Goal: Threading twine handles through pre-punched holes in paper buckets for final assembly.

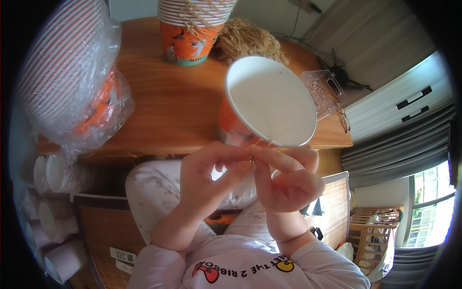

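A large orange paper bucket (270,98) with a white inside tilts toward me at the table's front edge. Just below its near rim, my left hand (207,171) and my right hand (288,178) meet, thumbs and index fingertips pinched close together. Between them is a thin tan cord (263,140), a small loop of which shows at the bucket's rim. Whether the cord passes through the bucket wall is hidden by my fingers. The other fingers of my right hand are curled.
On the wooden table (149,91) stand a stack of orange buckets (185,41) draped with cords, a heap of tan cord (250,38), a clear plastic tray (320,91) and glasses (344,120). Plastic-wrapped buckets (72,72) stand left; white cups (57,219) lie lower left.
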{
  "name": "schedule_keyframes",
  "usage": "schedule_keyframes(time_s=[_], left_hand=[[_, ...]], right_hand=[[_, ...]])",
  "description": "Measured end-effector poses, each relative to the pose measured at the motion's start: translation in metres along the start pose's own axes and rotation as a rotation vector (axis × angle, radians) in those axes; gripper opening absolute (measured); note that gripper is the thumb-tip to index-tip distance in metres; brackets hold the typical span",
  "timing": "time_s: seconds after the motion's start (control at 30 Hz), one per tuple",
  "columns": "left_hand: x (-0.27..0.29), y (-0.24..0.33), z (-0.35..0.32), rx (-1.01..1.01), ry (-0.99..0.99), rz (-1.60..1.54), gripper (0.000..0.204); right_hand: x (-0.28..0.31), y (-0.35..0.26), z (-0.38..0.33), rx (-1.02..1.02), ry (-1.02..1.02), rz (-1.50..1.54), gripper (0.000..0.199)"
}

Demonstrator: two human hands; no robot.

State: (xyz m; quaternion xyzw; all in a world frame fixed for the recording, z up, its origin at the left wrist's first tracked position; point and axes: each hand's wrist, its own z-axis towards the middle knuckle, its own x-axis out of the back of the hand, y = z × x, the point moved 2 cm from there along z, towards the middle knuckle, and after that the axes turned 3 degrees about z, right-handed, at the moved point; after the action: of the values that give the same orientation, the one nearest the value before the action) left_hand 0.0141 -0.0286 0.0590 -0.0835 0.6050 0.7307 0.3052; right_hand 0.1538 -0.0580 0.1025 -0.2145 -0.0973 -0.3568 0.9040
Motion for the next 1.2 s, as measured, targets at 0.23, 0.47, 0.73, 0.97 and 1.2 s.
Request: schedule_keyframes(time_s=[0.23, 0.47, 0.73, 0.97, 1.2], left_hand=[[-0.004, -0.003, 0.001, -0.036, 0.035, 0.034, 0.016], [-0.006, -0.002, 0.0, 0.025, 0.045, -0.092, 0.014], [-0.007, -0.006, -0.001, 0.025, 0.071, -0.06, 0.012], [-0.006, -0.011, -0.003, -0.138, 0.146, 0.187, 0.014], [-0.008, -0.002, -0.003, -0.301, 0.119, 0.403, 0.014]], right_hand=[[0.002, -0.002, 0.005, -0.034, -0.049, 0.004, 0.021], [0.001, -0.003, 0.007, 0.098, -0.081, -0.098, 0.042], [0.007, -0.009, 0.001, 0.124, -0.098, -0.238, 0.042], [0.007, -0.014, 0.0, 0.065, -0.083, -0.275, 0.04], [0.006, -0.014, -0.002, 0.07, -0.063, -0.301, 0.042]])
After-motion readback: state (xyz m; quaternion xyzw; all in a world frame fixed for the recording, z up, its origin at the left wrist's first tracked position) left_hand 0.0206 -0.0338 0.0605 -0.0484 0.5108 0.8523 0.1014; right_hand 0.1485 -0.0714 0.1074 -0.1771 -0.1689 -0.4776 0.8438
